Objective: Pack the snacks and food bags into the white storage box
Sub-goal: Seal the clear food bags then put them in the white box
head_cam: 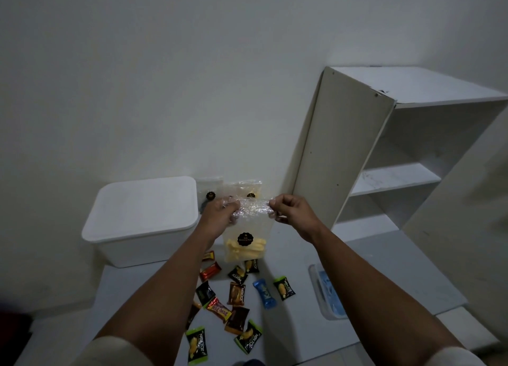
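- Hands meet at frame centre: the left hand (220,211) and right hand (288,211) each pinch one end of the top edge of a clear food bag (247,236), fingers curled on the plastic.
- Bag hangs upright, long axis vertical, crumpled top edge level between the hands, black round label facing the camera, yellow sticks settled at its bottom.
- White storage box (143,219), lid on, sits left of centre on the surface (297,324).
- More clear bags (211,189) stand against the wall behind the hands.
- Small snack packets (236,294) lie scattered flat in the lower centre.
- White shelf unit (398,156) stands at right.
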Demonstrator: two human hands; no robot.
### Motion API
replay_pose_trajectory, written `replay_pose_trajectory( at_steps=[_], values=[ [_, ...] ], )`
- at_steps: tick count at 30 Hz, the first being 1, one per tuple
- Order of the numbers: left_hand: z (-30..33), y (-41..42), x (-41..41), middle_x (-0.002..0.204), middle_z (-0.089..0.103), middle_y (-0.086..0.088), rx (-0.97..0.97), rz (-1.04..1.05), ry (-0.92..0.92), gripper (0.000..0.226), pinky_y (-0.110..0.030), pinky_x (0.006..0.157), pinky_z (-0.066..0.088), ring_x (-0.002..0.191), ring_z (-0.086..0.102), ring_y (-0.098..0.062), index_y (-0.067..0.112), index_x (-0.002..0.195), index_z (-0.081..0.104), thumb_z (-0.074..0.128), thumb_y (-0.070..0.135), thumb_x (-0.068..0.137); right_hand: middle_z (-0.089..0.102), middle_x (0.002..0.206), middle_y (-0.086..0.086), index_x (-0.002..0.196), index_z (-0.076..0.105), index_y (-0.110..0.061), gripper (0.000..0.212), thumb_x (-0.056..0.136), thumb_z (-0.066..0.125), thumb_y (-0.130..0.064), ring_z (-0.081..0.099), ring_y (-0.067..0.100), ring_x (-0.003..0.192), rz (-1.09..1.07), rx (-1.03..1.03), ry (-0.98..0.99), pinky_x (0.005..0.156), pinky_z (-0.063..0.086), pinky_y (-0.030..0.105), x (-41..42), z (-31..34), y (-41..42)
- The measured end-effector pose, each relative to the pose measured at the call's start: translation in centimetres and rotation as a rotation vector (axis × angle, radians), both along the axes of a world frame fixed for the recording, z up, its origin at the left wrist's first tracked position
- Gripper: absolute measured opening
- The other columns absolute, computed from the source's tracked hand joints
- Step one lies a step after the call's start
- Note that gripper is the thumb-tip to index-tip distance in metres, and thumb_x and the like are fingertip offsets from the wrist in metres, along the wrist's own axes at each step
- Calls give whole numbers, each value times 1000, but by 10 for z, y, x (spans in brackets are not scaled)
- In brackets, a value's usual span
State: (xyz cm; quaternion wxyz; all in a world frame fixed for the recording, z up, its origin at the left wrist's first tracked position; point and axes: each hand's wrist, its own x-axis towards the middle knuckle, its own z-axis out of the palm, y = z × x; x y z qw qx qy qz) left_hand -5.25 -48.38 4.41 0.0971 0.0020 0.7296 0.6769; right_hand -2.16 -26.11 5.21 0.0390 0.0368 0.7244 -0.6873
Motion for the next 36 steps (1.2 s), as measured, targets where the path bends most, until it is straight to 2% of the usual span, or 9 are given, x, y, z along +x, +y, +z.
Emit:
replay_pose_trajectory(
  at_steps=[4, 7, 10, 15, 23, 28, 30, 33, 36],
  values=[
    [-5, -2, -3, 78, 65, -3, 14, -25, -25, 14, -25, 67, 53, 68, 59, -14, 11, 93, 71, 62, 20, 99, 73, 77, 3, 80, 65, -12, 19, 97, 69, -19, 70, 18, 78, -3, 24, -4, 83, 51, 40, 0, 2, -1],
    [-6, -2, -1, 80, 67, -3, -50, -104, -15, 20, -22, 65, 55, 69, 60, -12, 4, 101, 73, 62, 21, 100, 78, 89, 8, 91, 75, -13, 14, 93, 73, -26, 74, 20, 87, 83, 138, -30, 87, 54, 41, -2, 1, -4],
    [-7, 1, 3, 75, 65, -2, -34, -132, -7, 19, -25, 67, 54, 65, 59, -11, 6, 95, 72, 60, 18, 100, 76, 85, 8, 86, 74, -17, 10, 93, 74, -24, 72, 21, 84, 92, 171, 9, 84, 51, 38, -4, -3, -13],
    [-10, -1, 5, 79, 66, -5, -78, -191, -8, 23, -28, 74, 55, 72, 60, -14, 4, 96, 73, 58, 20, 102, 76, 82, 16, 83, 76, -9, 13, 91, 74, -19, 69, 17, 75, 112, 211, -2, 81, 51, 37, -7, -6, -8],
    [-12, 9, 8, 95, 77, -2, -190, -265, 40, 22, -24, 75, 57, 80, 70, -10, 14, 110, 76, 62, 27, 99, 71, 75, 12, 92, 72, 9, 20, 94, 71, -11, 63, 10, 63, 215, 329, 11, 65, 49, 24, -8, -7, -9],
    [-11, 12, 9, 91, 65, -7, -148, -171, 46, 30, -14, 64, 52, 83, 65, -16, -7, 100, 66, 54, 20, 104, 70, 72, 8, 86, 74, 3, 18, 93, 74, -14, 63, 12, 63, 188, 260, 5, 65, 52, 24, -7, -7, -8],
    [-8, 12, 11, 85, 63, -3, -194, -173, 76, 28, -13, 64, 49, 74, 63, -10, 0, 95, 66, 53, 22, 104, 74, 76, 8, 86, 76, -2, 16, 92, 76, -17, 67, 15, 70, 178, 249, -5, 73, 57, 31, -7, -7, -6],
    [-11, 8, 7, 77, 64, 3, -221, -160, 114, 25, -27, 75, 51, 69, 61, -9, 14, 88, 68, 53, 25, 104, 76, 82, 9, 90, 77, -5, 14, 91, 77, -19, 70, 18, 77, 149, 227, -15, 86, 58, 44, -8, -9, 1],
    [-12, 3, 5, 82, 66, 1, -220, -136, 105, 23, -31, 78, 54, 74, 63, -12, 15, 91, 68, 52, 27, 104, 76, 82, 8, 90, 77, -9, 7, 93, 73, -14, 69, 13, 73, 151, 236, -13, 80, 55, 40, -6, -8, 6]
  ],
)
